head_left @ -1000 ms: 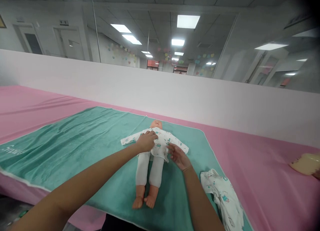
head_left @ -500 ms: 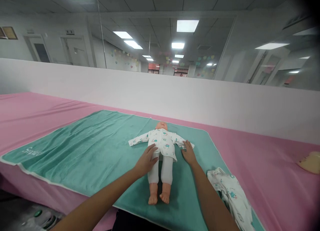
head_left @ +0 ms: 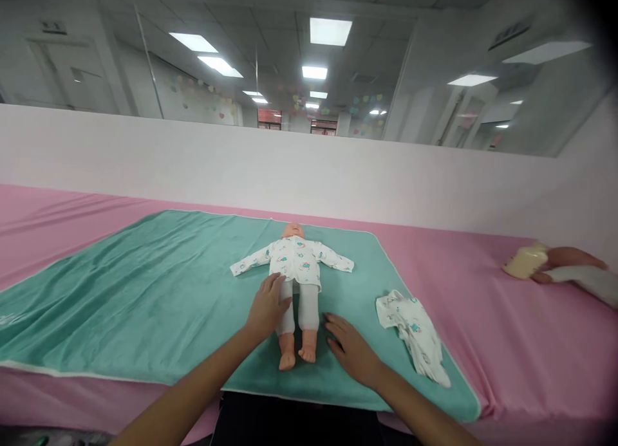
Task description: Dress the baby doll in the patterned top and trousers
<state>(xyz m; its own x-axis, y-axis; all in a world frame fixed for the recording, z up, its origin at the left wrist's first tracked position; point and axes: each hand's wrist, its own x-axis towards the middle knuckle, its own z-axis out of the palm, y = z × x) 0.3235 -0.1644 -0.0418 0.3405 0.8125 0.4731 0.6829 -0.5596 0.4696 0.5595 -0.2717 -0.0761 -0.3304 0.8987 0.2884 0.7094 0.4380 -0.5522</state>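
A baby doll [head_left: 286, 353] lies on its back on a green blanket [head_left: 193, 291], feet toward me. It wears a white printed shirt [head_left: 295, 259], its sleeves spread to both sides, and white leggings [head_left: 309, 307]. My left hand [head_left: 268, 307] rests by the doll's leg on the left, fingertips near the shirt's hem, fingers extended. To the right of the doll's other leg, my right hand [head_left: 351, 348] hovers over or lies on the blanket with its fingers apart, holding nothing. A crumpled white printed garment [head_left: 415, 333] lies farther right on the blanket.
Under the blanket is a pink sheet [head_left: 454, 272]. A pale yellow bottle-like object [head_left: 526, 260] and part of what looks like another doll [head_left: 574, 258] lie at the far right. A white wall [head_left: 290, 172] with glass above it bounds the back.
My right hand has left the doll's sleeve and come down beside its leg. The left hand stays near the shirt hem. The view has turned right, showing more at the far right.
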